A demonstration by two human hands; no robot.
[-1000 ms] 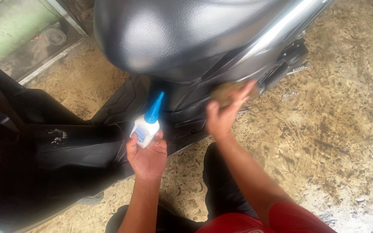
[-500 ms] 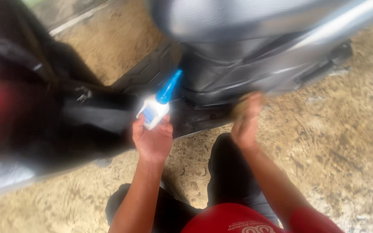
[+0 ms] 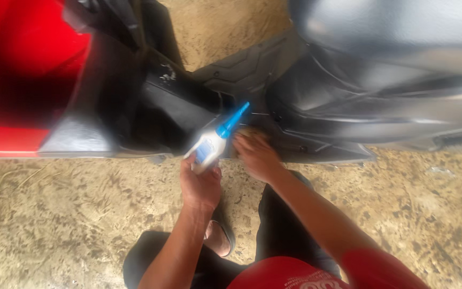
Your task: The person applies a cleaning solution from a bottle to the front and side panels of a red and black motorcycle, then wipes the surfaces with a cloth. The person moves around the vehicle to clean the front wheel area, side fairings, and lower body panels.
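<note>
Glue bottle (image 3: 209, 145) clenched in left hand (image 3: 200, 184), lower than before; right hand (image 3: 256, 155) now pressing scooter panel (image 3: 316, 115), grip unclear

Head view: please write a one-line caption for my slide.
Left hand holds a glue bottle at a scooter's black panel; right hand rests on it.

floor (image 3: 70, 214): rough sandy concrete | on it: black scooter (image 3: 316, 101), red scooter panel (image 3: 22, 80)
</note>
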